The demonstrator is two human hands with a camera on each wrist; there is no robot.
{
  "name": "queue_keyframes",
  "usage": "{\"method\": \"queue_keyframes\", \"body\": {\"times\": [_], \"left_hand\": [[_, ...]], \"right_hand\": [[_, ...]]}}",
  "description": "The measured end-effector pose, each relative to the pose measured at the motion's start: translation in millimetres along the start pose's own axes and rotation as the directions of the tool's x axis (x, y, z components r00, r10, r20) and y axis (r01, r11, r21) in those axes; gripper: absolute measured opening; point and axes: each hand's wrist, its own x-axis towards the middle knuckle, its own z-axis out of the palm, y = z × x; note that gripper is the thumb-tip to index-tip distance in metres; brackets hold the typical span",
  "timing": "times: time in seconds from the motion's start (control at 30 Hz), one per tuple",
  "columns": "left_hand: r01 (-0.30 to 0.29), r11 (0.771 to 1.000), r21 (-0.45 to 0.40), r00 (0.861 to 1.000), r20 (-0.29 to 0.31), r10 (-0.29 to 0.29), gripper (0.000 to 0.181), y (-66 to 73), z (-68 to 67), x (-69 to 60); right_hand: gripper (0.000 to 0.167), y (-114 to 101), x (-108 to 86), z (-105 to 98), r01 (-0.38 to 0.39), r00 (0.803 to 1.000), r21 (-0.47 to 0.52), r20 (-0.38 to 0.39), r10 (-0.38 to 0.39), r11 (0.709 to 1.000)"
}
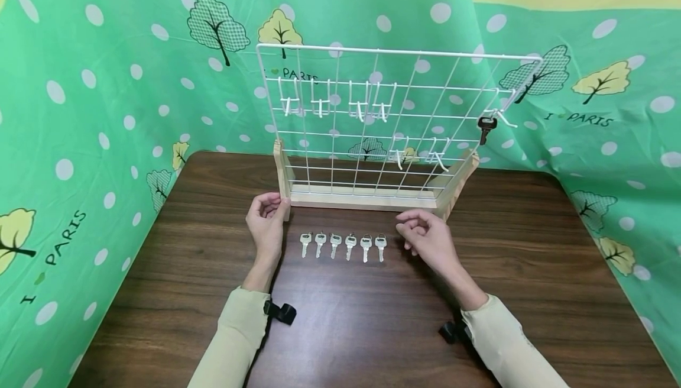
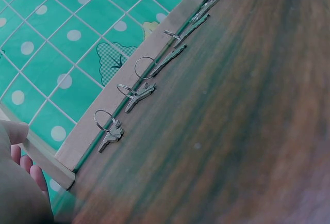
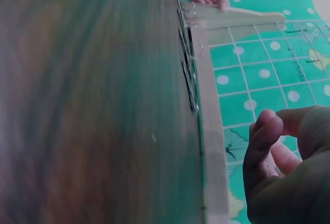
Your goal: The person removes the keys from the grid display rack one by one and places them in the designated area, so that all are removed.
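In the head view, a white wire grid rack stands upright in a light wooden base. My left hand pinches the front of the base's left foot between thumb and fingers; in the left wrist view the thumb lies against that wood. A row of several silver keys with small rings lies before the base. To the right of the row hovers my right hand, its fingers loosely curled with nothing held. One black-headed key hangs from a white hook at the rack's right side.
White double hooks hang on the upper left of the grid, and further hooks sit lower right. The dark wooden table lies beneath. Green dotted cloth rises behind and at both sides.
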Motion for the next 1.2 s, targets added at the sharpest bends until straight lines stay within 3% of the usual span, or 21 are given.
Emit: {"method": "queue_keyframes", "body": {"times": [0.5, 0.73, 1.2], "left_hand": [[-0.002, 1.0, -0.01, 1.0, 0.004, 0.002, 0.025, 0.3, -0.1, -0.4], [0.001, 1.0, -0.01, 1.0, 0.0, -0.001, 0.025, 1.0, 0.0, -0.6], [0.004, 1.0, 0.001, 1.0, 0.003, -0.004, 0.026, 1.2, -0.3, -0.5]], "right_hand": [[0.016, -20, -0.7, -20, 0.099, 0.99, 0.007, -0.106, -0.098, 0.995], [0.016, -31, -2.7, -26, 0.174, 0.971, 0.042, -0.173, -0.165, 0.984], [0.012, -52, -7.0, -35, 0.237, 0.932, 0.149, -0.314, -0.182, 0.96]]}}
